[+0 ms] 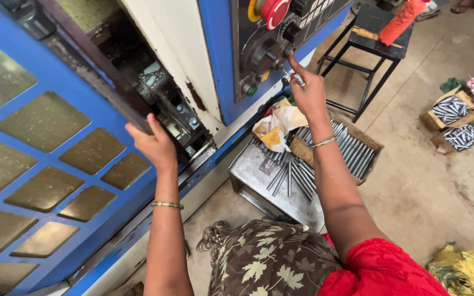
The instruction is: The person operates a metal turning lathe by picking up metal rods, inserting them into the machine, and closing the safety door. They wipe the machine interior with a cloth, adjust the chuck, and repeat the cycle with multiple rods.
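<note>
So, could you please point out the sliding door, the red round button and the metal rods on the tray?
Sliding door (pixel 56 148), head view, on its blue frame.
Red round button (pixel 274 11), head view, on its cap.
Metal rods (pixel 294 178), head view, on their shafts.

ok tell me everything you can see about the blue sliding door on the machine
The door is a big blue-painted metal panel that fills the left of the view, tilted by the camera angle. It has a grid of four-sided window panes, yellowish-brown and cloudy. Its right edge is a dark, worn strip with chipped paint, beside the opening where the machine's inner metal parts show. The left hand grips that edge, fingers curled round it. The right hand is away at the control panel, holding a small metal piece.
</note>
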The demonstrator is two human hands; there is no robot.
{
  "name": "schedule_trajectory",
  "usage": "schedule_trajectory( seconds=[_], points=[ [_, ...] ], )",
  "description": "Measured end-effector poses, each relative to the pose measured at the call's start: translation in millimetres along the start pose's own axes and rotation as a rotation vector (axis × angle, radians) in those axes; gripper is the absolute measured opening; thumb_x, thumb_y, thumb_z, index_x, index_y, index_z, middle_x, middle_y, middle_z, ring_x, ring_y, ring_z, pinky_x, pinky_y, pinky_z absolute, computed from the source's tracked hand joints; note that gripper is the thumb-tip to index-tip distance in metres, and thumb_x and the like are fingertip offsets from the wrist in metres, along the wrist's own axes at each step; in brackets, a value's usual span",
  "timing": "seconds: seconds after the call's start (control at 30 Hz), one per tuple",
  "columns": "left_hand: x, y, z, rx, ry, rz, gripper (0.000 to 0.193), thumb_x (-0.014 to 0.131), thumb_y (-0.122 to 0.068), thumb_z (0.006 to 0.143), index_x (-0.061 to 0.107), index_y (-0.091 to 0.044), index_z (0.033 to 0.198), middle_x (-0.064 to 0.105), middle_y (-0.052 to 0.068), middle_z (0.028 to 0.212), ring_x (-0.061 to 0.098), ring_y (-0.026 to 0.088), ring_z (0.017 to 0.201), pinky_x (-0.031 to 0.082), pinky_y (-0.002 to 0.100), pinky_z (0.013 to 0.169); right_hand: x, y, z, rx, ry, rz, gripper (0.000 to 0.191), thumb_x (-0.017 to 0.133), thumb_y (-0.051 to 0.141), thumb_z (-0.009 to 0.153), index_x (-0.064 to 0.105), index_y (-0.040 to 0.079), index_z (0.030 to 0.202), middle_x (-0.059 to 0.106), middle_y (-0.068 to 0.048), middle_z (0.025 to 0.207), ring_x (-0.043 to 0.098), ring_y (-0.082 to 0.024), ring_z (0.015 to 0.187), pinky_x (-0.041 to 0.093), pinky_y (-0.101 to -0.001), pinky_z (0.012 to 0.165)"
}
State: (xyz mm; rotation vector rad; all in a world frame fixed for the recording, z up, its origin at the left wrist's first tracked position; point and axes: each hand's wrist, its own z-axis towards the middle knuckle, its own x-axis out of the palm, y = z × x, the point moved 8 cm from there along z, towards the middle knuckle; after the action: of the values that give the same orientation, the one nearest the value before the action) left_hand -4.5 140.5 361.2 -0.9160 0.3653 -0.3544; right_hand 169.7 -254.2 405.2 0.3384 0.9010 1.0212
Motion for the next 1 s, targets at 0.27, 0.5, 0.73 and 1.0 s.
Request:
schedule_trajectory(
  seconds=[0.27, 0.5, 0.73, 1.0],
  points=[
    [81.4, -20.9, -5.9, 0.14, 0.07, -0.069, 0.034, 0.061, -0.027, 0.11, 0.048, 0.004, 0.117, 0.065, 0.024, 0.087, 0.066, 0.043, 0.077, 0.051, 0.048, 0.07, -23.9, 9.8, 4.6, 0.271, 0.169, -0.066, 0.055, 0.058, 0.003, 0.092, 0.063, 0.02, 0.144, 0.065, -0.027, 0.107, 0.065, -0.038, 0.081, 0.053, -0.0324, 0.081],
    [93.4, -18.0, -6.9, 0.151, 0.049, 0.004, 0.038, 0.054, -0.033, 0.111, 0.048, 0.004, 0.121, 0.066, 0.026, 0.089, 0.066, 0.047, 0.081, 0.05, 0.051, 0.07, -12.7, 71.1, -51.5, 0.001, 0.144, 0.032, 0.064, 0.062, -0.005, 0.087, 0.062, 0.02, 0.146, 0.065, -0.017, 0.092, 0.064, -0.025, 0.08, 0.055, -0.0341, 0.083],
    [90.5, -21.7, -8.5, 0.154, 0.047, 0.044, 0.035, 0.053, -0.034, 0.109, 0.05, -0.001, 0.122, 0.069, 0.022, 0.089, 0.067, 0.046, 0.079, 0.05, 0.051, 0.068, 32.1, 102.1, -77.9, -0.1, 0.112, -0.038, 0.061, 0.066, -0.001, 0.09, 0.058, 0.017, 0.148, 0.064, -0.013, 0.079, 0.068, -0.029, 0.071, 0.059, -0.0398, 0.083],
    [95.1, -16.0, -9.6, 0.17, 0.032, 0.141, 0.037, 0.056, -0.033, 0.108, 0.049, -0.001, 0.124, 0.066, 0.024, 0.082, 0.064, 0.049, 0.076, 0.047, 0.054, 0.067, 52.5, 103.5, -73.8, -0.015, 0.134, -0.159, 0.076, 0.073, 0.003, 0.086, 0.049, 0.025, 0.155, 0.072, -0.013, 0.087, 0.075, -0.029, 0.083, 0.06, -0.0397, 0.081]
  ],
)
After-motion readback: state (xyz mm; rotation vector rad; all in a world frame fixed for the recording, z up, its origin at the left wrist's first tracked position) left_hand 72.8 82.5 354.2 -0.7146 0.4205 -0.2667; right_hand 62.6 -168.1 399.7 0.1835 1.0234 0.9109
